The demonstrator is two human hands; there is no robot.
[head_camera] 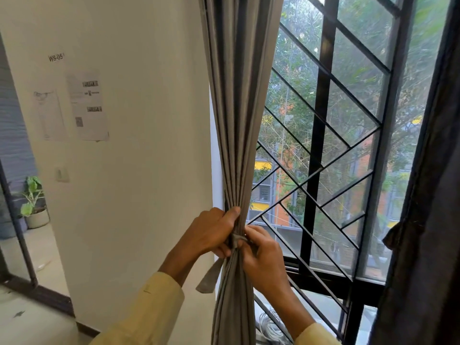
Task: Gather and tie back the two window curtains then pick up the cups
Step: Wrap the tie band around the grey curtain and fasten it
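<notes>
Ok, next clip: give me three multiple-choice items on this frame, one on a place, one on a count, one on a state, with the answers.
1. Where does the gathered grey curtain hang?
A. At the window's left edge, next to the white wall
B. Across the middle of the window
C. Over the doorway

2. How many paper sheets are stuck on the white wall?
A. One
B. Two
C. Four

3. What is the state of the grey curtain?
A. Spread flat over the glass
B. Lying on the floor
C. Bunched into folds, with a tie band around it

Answers:
1 A: it hangs between the wall and the window grille.
2 B: two sheets hang below the WS-05 label.
3 C: the left hand and right hand grip the bunch at the band.
</notes>
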